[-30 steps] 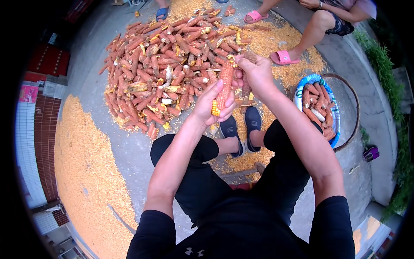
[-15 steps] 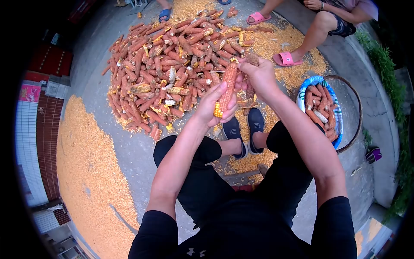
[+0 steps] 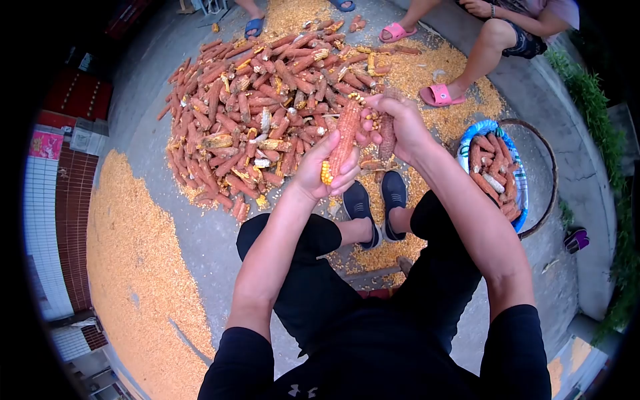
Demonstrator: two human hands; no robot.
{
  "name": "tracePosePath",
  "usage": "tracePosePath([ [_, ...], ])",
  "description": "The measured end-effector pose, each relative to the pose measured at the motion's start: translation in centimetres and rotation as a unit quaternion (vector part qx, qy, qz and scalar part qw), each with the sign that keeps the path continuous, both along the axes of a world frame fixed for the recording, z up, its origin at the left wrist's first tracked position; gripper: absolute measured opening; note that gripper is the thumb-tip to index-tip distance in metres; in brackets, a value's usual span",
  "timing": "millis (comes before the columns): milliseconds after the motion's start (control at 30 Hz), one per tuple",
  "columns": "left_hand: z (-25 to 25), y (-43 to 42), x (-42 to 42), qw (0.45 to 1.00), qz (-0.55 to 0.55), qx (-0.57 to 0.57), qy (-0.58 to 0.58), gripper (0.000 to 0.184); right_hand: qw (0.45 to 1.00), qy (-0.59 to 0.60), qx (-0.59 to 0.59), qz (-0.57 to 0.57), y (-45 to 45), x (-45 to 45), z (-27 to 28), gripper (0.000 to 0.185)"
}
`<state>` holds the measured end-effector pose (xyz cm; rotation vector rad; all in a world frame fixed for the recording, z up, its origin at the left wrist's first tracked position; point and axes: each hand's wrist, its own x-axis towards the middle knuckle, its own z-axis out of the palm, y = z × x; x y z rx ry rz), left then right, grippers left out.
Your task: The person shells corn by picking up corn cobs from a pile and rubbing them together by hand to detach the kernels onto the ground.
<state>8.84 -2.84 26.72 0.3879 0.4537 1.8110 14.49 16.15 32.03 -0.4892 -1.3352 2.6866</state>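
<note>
My left hand [image 3: 325, 167] is closed round a corn cob [image 3: 346, 130] that is mostly bare and reddish, with yellow kernels left at its lower end and a few at its tip. My right hand [image 3: 400, 123] grips a second, bare corncob [image 3: 387, 137], held upright beside the first one. Loose kernels show between the fingers of my right hand, near the top of the left cob. Both hands are above my shoes, in front of a large heap of cobs [image 3: 230, 120]. Part of the second cob is hidden by my right fingers.
A blue-and-white lined basket [image 3: 522, 193] with a hooped handle holds cobs at the right. Spread kernels [image 3: 143, 247] cover the ground at the left, and more lie around the heap. A person in pink sandals [image 3: 441, 95] sits at upper right; blue slippers [image 3: 254, 27] show at the top.
The left cob has tilted and shifted slightly left in my left hand. Loose kernels now show by my right fingers, and fewer remain on the cob's lower end.
</note>
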Motion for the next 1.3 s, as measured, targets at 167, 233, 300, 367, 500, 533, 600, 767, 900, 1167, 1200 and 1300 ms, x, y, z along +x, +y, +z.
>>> tracePosePath([
  [167,0.7,1.0,0.4,0.934,0.144,-0.184,0.270,0.040,0.992,0.006,0.121,-0.017,-0.4,-0.5,-0.6,0.021],
  [233,0.4,1.4,0.8,0.895,0.186,-0.219,0.342,0.037,0.985,-0.010,0.169,-0.031,-0.3,-0.6,-0.8,0.019],
  [300,0.0,1.5,0.9,0.865,0.203,-0.232,0.396,0.034,0.977,-0.037,0.205,-0.050,-0.3,-0.6,-0.9,0.017],
  [367,0.1,1.5,1.2,0.881,0.189,-0.224,0.372,0.035,0.973,-0.045,0.222,-0.044,0.1,-0.7,-1.4,0.016],
  [500,1.5,1.1,1.4,0.951,0.119,-0.192,0.211,0.041,0.986,-0.028,0.154,-0.055,0.2,-0.5,-1.3,0.017],
  [533,1.7,1.1,1.3,0.957,0.113,-0.181,0.194,0.043,0.989,-0.026,0.135,-0.056,0.1,-0.5,-1.1,0.017],
  [600,1.9,0.9,1.4,0.969,0.103,-0.162,0.158,0.046,0.994,-0.025,0.095,-0.056,-0.3,-0.4,-0.5,0.016],
  [767,1.4,0.7,0.6,0.985,0.070,-0.104,0.122,0.051,0.999,-0.011,0.031,-0.020,-0.1,-0.6,-0.2,0.015],
  [900,-0.2,0.5,0.0,0.993,0.041,-0.037,0.100,0.048,0.995,-0.019,0.091,-0.036,0.2,-0.9,-1.2,0.012],
  [1167,0.3,0.1,-0.2,0.999,0.027,-0.031,0.021,0.050,0.964,-0.069,0.253,-0.039,0.7,-0.8,-1.5,0.023],
  [1200,0.2,0.1,-0.2,0.998,0.034,-0.036,0.027,0.049,0.949,-0.074,0.306,-0.019,0.8,-0.7,-1.3,0.027],
  [1300,0.3,0.3,0.0,0.991,0.095,-0.094,0.015,0.048,0.872,-0.086,0.478,0.060,1.0,-0.2,-1.2,0.041],
])
